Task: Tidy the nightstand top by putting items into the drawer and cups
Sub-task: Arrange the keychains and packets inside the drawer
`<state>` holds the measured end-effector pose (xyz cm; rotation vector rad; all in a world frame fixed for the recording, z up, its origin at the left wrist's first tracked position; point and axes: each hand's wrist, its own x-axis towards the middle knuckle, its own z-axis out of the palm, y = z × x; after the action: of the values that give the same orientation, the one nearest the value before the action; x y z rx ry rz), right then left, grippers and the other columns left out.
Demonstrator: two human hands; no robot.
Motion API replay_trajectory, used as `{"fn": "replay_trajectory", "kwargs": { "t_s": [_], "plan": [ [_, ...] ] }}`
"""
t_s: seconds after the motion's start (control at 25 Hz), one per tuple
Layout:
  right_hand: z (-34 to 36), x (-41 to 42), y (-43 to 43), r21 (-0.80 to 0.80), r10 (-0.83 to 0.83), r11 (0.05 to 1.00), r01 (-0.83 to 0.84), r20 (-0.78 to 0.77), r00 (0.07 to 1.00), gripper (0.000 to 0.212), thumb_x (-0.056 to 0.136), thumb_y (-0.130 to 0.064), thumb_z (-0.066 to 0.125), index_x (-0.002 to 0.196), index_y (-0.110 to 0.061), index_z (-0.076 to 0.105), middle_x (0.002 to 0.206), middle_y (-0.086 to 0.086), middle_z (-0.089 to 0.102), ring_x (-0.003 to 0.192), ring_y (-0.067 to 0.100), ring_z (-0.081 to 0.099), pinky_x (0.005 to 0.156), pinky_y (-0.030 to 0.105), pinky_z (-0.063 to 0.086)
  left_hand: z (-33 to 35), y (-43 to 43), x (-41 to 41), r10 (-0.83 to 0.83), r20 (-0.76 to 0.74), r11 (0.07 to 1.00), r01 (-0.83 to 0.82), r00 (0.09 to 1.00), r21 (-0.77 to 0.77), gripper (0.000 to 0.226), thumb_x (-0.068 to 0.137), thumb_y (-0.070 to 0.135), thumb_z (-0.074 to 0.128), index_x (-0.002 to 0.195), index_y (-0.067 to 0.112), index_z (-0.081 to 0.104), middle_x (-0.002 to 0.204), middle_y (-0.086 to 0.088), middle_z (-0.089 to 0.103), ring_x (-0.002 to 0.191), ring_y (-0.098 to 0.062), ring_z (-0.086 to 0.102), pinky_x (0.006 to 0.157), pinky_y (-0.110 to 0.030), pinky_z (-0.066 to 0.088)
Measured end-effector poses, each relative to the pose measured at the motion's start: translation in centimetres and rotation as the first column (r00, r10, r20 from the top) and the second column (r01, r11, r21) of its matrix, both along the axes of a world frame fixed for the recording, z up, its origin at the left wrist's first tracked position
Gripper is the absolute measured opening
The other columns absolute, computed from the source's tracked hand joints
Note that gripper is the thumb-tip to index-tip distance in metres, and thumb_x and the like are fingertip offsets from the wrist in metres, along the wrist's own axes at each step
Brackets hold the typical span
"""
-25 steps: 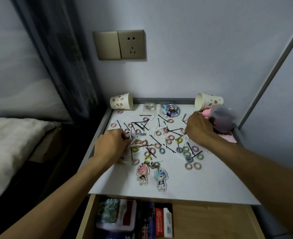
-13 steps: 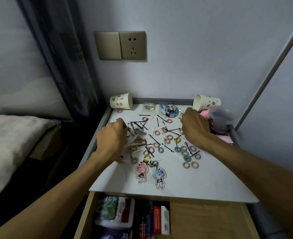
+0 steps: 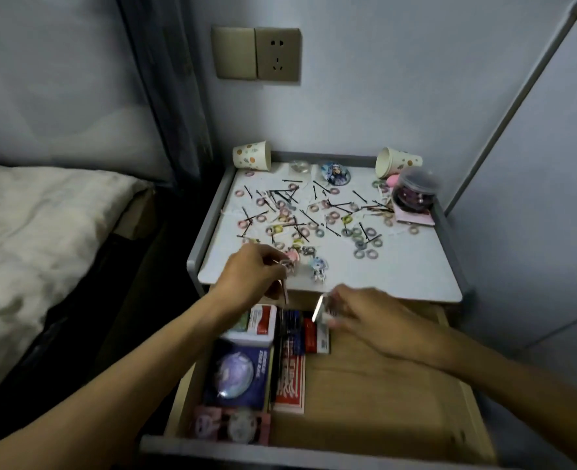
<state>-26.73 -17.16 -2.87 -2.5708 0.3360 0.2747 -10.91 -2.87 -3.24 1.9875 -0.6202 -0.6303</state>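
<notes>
Wooden drawer open, both hands over it
I'd lower left hand (pinched on thin card) and right hand (pinching pale sliver) before letting go

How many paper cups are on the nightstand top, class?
2. One paper cup lies tipped over at the back left corner; the other paper cup lies tipped over at the back right, beside the clear jar.

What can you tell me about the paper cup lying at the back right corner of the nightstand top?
The white paper cup with orange and green dots lies tipped on its side at the back right corner of the white nightstand top. Its open mouth faces left and a little toward the camera; its base points right. It rests against the grey raised back rim. A pink rounded object and a clear lidded plastic jar sit just in front.
</notes>
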Motion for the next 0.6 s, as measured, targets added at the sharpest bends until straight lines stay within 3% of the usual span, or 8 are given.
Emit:
{"fn": "replay_trajectory", "kwargs": {
  "t_s": [0.08, 0.16, 0.28, 0.4, 0.52, 0.6],
  "plan": [
    [-4.1, -2.9, 1.6, 0.016, 0.045, 0.999, -0.043, -0.184, 0.982, 0.017, 0.095, -0.037, 0.056, 0.105, -0.025, 0.051, 0.102, -0.010, 0.062, 0.090, 0.008, 0.060, 0.083, 0.030, 0.051, -1.7, 1.5, -2.0, -0.014, -0.075, 0.999, 0.017, 0.997, 0.038, 0.010, 0.090, 0.003, 0.062, 0.097, 0.006, 0.069, 0.073, -0.012, 0.070, 0.059, -0.019, 0.069, 0.065, -0.038, 0.061],
    [-8.4, -4.5, 1.8, -0.041, 0.034, 0.998, -0.048, -0.285, 0.958, 0.014, 0.094, -0.037, 0.058, 0.100, -0.027, 0.049, 0.108, -0.006, 0.063, 0.092, 0.009, 0.059, 0.086, 0.030, 0.051, -3.3, 2.4, -3.1, -0.030, -0.146, 0.997, 0.041, 0.989, 0.070, 0.010, 0.090, 0.000, 0.061, 0.094, 0.003, 0.069, 0.076, -0.016, 0.071, 0.059, -0.019, 0.068, 0.065, -0.036, 0.061],
    [-11.9, -5.3, 1.5, -0.165, -0.008, 0.986, -0.038, -0.270, 0.963, 0.022, 0.093, -0.042, 0.057, 0.108, -0.027, 0.053, 0.106, -0.006, 0.061, 0.090, 0.009, 0.059, 0.086, 0.033, 0.052, -4.7, 3.1, -3.6, -0.050, -0.254, 0.993, 0.076, 0.966, 0.091, 0.010, 0.089, -0.007, 0.060, 0.085, -0.001, 0.067, 0.065, -0.013, 0.067, 0.052, -0.015, 0.066, 0.056, -0.026, 0.055],
    [-12.8, -5.1, 1.5, -0.172, -0.022, 0.985, -0.020, -0.238, 0.971, 0.025, 0.091, -0.042, 0.060, 0.111, -0.028, 0.051, 0.104, -0.007, 0.060, 0.087, 0.007, 0.058, 0.079, 0.025, 0.051, -5.7, 3.0, -3.5, -0.042, -0.353, 0.993, 0.078, 0.935, 0.087, 0.008, 0.091, 0.000, 0.062, 0.090, -0.006, 0.067, 0.062, -0.014, 0.070, 0.057, -0.020, 0.069, 0.058, -0.027, 0.056],
    [-11.0, -4.2, 1.5, 0.116, -0.130, 0.983, 0.145, -0.125, 0.984, 0.011, 0.096, -0.038, 0.054, 0.098, -0.028, 0.054, 0.100, -0.006, 0.065, 0.086, 0.010, 0.063, 0.069, 0.021, 0.049, -6.1, 2.3, -3.4, -0.031, -0.440, 0.999, 0.047, 0.897, 0.027, 0.015, 0.094, 0.005, 0.060, 0.095, -0.009, 0.067, 0.070, -0.019, 0.072, 0.061, -0.022, 0.071, 0.060, -0.026, 0.057],
    [-8.8, -3.7, 1.2, 0.272, -0.311, 0.916, 0.295, 0.018, 0.950, 0.023, 0.101, -0.034, 0.043, 0.093, -0.027, 0.063, 0.087, -0.015, 0.068, 0.082, 0.000, 0.063, 0.069, 0.020, 0.048, -5.9, 1.9, -3.7, -0.017, -0.523, 1.000, 0.016, 0.852, -0.006, 0.016, 0.094, 0.005, 0.060, 0.096, -0.009, 0.067, 0.076, -0.023, 0.072, 0.066, -0.024, 0.072, 0.060, -0.025, 0.059]
  ]
}}
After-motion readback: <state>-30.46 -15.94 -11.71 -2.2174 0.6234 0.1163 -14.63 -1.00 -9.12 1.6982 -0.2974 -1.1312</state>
